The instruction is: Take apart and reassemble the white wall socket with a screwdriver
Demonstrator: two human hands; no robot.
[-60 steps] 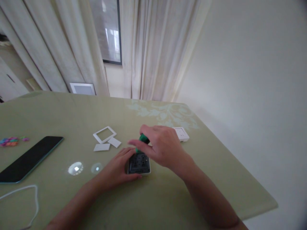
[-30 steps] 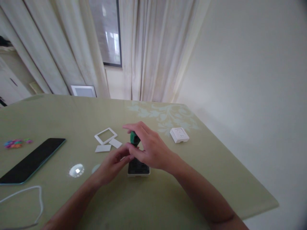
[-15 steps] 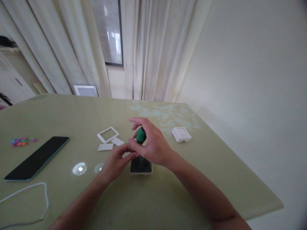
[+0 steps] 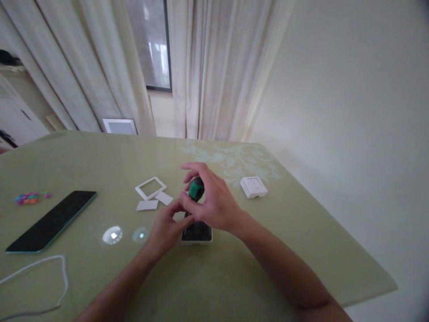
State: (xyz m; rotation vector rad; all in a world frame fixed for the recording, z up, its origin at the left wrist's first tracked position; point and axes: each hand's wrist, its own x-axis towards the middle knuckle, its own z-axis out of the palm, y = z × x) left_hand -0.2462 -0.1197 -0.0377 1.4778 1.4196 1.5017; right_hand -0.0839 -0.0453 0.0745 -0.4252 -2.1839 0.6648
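Note:
My right hand (image 4: 216,199) is closed round a screwdriver (image 4: 196,188) with a green and black handle, held upright over a switch box (image 4: 197,232). The box has a white base and a dark inner face, and lies flat in front of me. Just to the left, my left hand (image 4: 170,226) is closed in a pinch low down by the screwdriver's shaft. Its fingertips are partly covered by my right hand, so what they pinch is hidden. The screwdriver's tip is also out of sight.
Left of my hands lie a white frame (image 4: 150,188) and two white cover plates (image 4: 147,205). A white wall socket (image 4: 254,187) stands on the right. Farther left are a black tablet (image 4: 52,221), small colourful pieces (image 4: 28,198) and a white cable (image 4: 63,273).
The screwdriver handle has tilted slightly, its top shifting a little left. Both hands stay almost in place over the switch box.

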